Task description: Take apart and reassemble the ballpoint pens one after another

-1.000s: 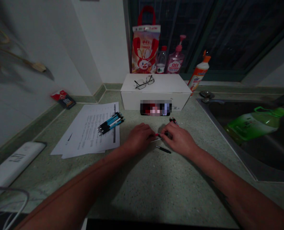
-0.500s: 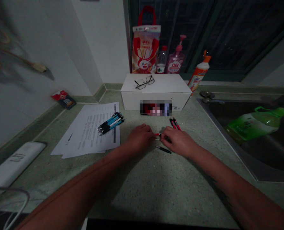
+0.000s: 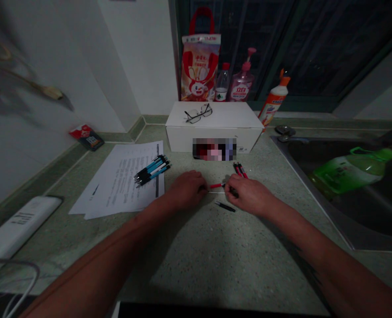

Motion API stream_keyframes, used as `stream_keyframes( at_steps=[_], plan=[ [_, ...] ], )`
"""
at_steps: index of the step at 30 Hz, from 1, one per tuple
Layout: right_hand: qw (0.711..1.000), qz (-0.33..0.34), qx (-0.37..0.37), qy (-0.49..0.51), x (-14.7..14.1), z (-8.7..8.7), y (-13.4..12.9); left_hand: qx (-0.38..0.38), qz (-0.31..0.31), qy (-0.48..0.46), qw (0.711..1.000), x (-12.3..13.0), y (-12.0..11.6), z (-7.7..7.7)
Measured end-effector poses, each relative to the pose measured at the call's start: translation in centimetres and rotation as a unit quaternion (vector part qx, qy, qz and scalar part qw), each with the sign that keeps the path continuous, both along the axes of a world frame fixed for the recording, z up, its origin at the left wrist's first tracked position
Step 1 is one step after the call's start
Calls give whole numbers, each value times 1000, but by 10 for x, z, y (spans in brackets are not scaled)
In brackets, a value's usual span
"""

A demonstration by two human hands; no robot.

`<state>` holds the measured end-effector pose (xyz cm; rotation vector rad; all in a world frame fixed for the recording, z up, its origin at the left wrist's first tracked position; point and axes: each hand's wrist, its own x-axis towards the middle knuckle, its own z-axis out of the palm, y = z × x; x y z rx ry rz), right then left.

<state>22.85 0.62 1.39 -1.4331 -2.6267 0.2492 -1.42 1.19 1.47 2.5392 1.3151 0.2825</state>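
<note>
1. Right hand (image 3: 249, 196): clenched, fingers curled around the dark end of a slim red pen (image 3: 216, 186), that end mostly hidden under the fingertips.
2. Left hand (image 3: 186, 191): loosely curled, resting on the countertop (image 3: 196, 265). Fingertips just beside the pen's free red end. Contact or grip: cannot tell at this resolution.
3. Red pen: roughly level, lying between both hands, pointing toward the left hand.
4. Black pen part (image 3: 225, 206): on the countertop just below the gap between the hands, touching neither.
5. Pair of red-and-black pens (image 3: 240, 170): side by side, just beyond the right hand, apart from it.
6. Blue-and-black pens (image 3: 152, 170): bundle on a stack of printed papers (image 3: 123, 176), left of the left hand, near its fingers' side.
7. White cardboard box (image 3: 212, 134): straight ahead of the hands, eyeglasses (image 3: 198, 113) on its lid. Blurred item (image 3: 214, 149) against its front, too obscured to identify.
8. Behind the box: printed tote bag (image 3: 200, 66), water bottle (image 3: 221, 84), pink pump bottle (image 3: 242, 84).
9. Far right: steel sink (image 3: 331, 190) holding a green bottle (image 3: 350, 172), well apart from the right hand.
</note>
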Motion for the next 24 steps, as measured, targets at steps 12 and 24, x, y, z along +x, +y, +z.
stream_keyframes(
  at_steps=[12,24],
  plan=[
    [1000,5,12,7,1,-4,2,2,19,13,1000,0,-1,1],
    [1000,14,5,14,-4,-4,0,13,20,0,1000,8,-4,-5]
  ],
)
